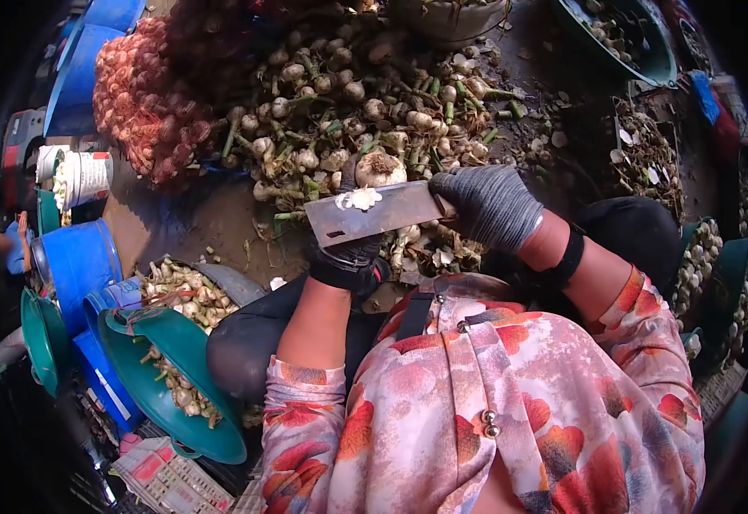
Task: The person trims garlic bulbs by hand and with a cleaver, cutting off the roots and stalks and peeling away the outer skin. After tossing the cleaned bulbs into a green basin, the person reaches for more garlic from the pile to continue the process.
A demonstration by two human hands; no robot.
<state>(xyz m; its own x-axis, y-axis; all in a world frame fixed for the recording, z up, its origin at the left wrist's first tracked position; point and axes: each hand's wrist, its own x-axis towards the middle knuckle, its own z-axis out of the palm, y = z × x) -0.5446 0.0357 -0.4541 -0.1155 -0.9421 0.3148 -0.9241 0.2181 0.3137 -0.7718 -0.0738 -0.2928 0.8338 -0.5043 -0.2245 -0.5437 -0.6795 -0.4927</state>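
Note:
My right hand (490, 204), in a grey knit glove, grips the handle of a broad cleaver (401, 208). Its blade points left, and a white scrap of peel (359, 199) lies on the flat face. Just past the upper edge of the blade is a large garlic bulb (380, 170) with its brown root end facing up. My left hand (348, 257), in a dark glove, reaches under the blade, and a gloved finger shows beside the bulb it holds. The blade hides most of those fingers. Beyond both hands spreads a heap of garlic bulbs (305, 158) with cut green stems.
Left stand a red mesh sack of bulbs (147, 103), a blue drum (81, 257) and a green basin (134, 368) holding garlic. Another green basin (661, 60) sits at upper right, with trimmings (648, 163) below it. Baskets of bulbs (698, 265) line the right edge. A person (18, 244) is at far left.

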